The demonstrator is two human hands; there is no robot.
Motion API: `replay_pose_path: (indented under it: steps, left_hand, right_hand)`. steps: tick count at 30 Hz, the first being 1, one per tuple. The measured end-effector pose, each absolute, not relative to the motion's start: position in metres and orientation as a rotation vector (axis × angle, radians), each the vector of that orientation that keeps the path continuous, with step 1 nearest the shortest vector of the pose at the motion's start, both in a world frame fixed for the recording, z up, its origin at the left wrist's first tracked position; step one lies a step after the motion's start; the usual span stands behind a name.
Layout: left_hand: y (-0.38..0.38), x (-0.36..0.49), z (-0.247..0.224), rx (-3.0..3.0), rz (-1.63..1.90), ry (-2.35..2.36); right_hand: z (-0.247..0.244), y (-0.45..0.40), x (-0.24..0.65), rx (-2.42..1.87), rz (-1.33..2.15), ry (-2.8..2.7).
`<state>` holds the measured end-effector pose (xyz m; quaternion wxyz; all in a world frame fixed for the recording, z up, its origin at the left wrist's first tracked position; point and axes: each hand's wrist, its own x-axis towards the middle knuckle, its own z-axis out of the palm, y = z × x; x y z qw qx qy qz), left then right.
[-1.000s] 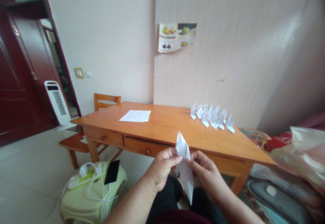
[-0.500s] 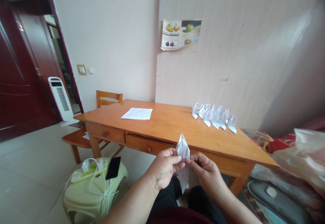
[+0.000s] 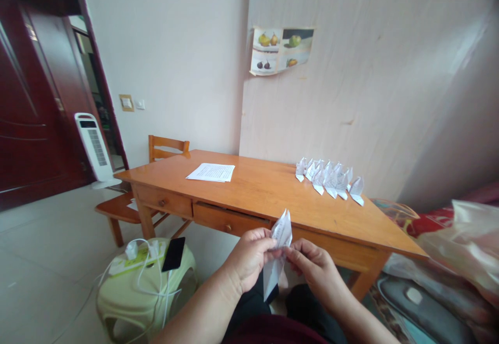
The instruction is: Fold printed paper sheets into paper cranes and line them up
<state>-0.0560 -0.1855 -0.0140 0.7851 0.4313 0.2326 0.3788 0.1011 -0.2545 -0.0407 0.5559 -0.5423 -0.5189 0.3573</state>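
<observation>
- The left hand [image 3: 253, 258] grips a piece of folded paper [image 3: 283, 229] around its middle, thumb on the near face.
- The right hand [image 3: 314, 261] pinches at the paper's right side with thumb and index finger; its other fingers curl inward.
- The folded paper is held up in front of the table's [image 3: 265, 180] front edge, above the person's lap, pointed tips upward and slightly tilted; its lower end hangs below the left hand.
- Both hands work on the near side of that edge, with a gap between the left wrist and the stool [image 3: 125, 294].
- White folded figures [image 3: 329, 177] stand in close rows near the table's far right corner, the outermost one just beside the right edge.
- A stack of printed sheets [image 3: 211, 172] lies on the left half, set in from the edges; a wide stretch of tabletop runs between it and the figures.
- The far edge meets the wall [image 3: 187, 74], which limits reach that way.
- On the stool, a phone [image 3: 173, 254] lies at the right edge beside a power strip [image 3: 134, 265] with white cables looping over the rim.
- Bags [image 3: 463, 235] crowd the floor space past the near right corner.
</observation>
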Motion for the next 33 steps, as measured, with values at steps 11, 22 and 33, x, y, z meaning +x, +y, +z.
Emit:
replay_pose_path:
  steps: [11, 22, 33]
  left_hand:
    - [-0.192, -0.057, -0.010, 1.002, 0.809, 0.504]
    - [-0.193, -0.051, -0.015, 1.086, 0.765, 0.574]
    - [-0.189, -0.053, -0.023, 1.102, 0.766, 0.549]
  right_hand:
    - [-0.029, -0.256, 0.098, -1.183, 0.762, -1.179]
    - [-0.016, -0.256, 0.099, -1.074, 0.587, -1.064]
    - [-0.007, -0.251, 0.102, -0.992, 0.673, -1.003]
